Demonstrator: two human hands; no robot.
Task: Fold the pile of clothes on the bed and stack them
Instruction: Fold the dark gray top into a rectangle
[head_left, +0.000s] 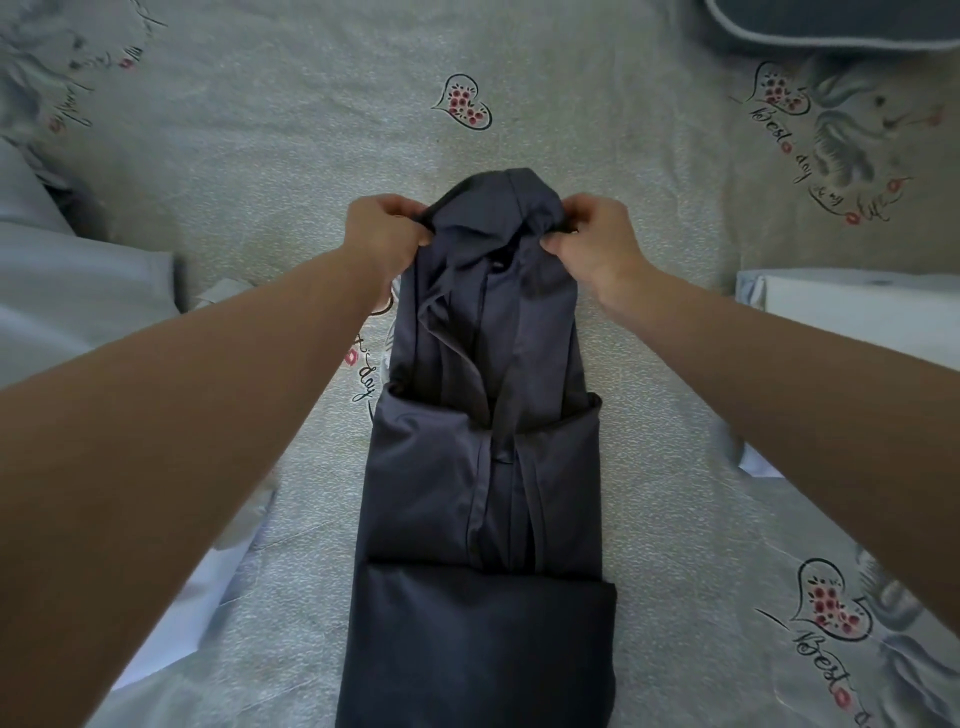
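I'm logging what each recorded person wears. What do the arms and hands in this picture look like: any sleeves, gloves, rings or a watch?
Both forearms are bare as far as the picture shows, with no sleeves in view. The left hand and right hand are ungloved. No watch, bracelet or ring shows on the visible sides of the wrists and fingers.

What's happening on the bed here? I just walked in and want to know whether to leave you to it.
A person is folding a dark grey garment laid lengthwise on the patterned bedsheet. The left hand and right hand each pinch a corner of its far end, lifted slightly off the bed. The garment's sides are already folded in to a narrow strip. Pale folded cloth lies to the left, and more pale cloth to the right.
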